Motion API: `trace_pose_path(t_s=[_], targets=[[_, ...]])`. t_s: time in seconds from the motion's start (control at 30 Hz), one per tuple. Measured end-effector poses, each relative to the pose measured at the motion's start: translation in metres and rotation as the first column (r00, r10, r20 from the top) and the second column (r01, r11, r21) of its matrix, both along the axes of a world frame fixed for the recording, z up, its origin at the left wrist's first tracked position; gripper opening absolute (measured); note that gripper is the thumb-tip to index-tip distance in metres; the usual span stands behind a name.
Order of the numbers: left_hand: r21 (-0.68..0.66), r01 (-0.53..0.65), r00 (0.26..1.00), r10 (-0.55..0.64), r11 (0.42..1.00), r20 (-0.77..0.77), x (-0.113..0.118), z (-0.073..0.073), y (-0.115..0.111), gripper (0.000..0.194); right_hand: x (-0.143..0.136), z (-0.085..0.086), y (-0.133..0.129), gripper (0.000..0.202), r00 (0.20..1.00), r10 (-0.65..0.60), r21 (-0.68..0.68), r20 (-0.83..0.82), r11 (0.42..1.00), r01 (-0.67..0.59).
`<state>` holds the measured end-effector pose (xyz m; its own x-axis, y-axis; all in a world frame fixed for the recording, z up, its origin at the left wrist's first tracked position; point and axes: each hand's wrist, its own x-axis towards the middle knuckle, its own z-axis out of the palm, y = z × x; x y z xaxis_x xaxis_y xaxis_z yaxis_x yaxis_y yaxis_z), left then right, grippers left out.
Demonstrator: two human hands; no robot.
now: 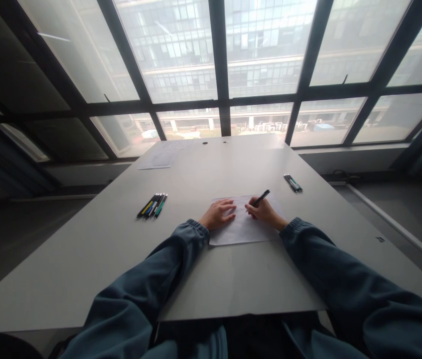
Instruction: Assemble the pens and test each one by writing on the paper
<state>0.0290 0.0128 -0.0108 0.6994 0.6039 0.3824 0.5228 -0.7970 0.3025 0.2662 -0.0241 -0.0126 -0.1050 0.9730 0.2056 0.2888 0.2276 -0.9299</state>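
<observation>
A white sheet of paper [242, 233] lies on the table in front of me. Across its left part rests my left hand [218, 213], flat with the fingers stretched out and slightly apart, holding nothing. My right hand [264, 212] is closed around a dark pen [262, 197], which leans up to the right with its lower end at the paper. Whether the tip touches the sheet is too small to tell, and any marks on the paper are not readable.
The white table [94, 269] stretches toward large windows. Left of the paper lies a row of several pens [152, 206]; a smaller group of pens [293, 183] lies to the right. Other papers [160, 155] are at the far left, and a small dark round object [205, 143] is near the far edge.
</observation>
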Motion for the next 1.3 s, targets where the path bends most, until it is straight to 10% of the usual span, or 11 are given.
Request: trace_pose_path(t_s=[0.2,0.47,1.0,1.3], targets=[[0.002,0.018,0.996,-0.018,1.0,0.085,0.0,0.003,-0.003,0.045,0.005,0.003,0.002,0.03,0.999,-0.036,0.101,-0.018,0.994,0.038],[0.038,0.116,0.964,-0.121,0.993,0.237,0.004,0.013,-0.009,0.029,0.0,0.012,-0.007,0.028,0.973,0.227,0.269,0.05,0.935,-0.232],[-0.068,0.203,0.946,-0.177,0.977,0.272,0.008,0.016,-0.014,0.024,-0.003,0.016,-0.014,0.033,0.951,0.308,0.077,0.038,0.948,-0.31],[-0.023,0.029,0.948,-0.021,0.999,0.318,0.006,0.016,-0.014,0.023,0.001,0.021,-0.012,0.049,0.965,0.132,0.137,-0.227,0.985,-0.102]])
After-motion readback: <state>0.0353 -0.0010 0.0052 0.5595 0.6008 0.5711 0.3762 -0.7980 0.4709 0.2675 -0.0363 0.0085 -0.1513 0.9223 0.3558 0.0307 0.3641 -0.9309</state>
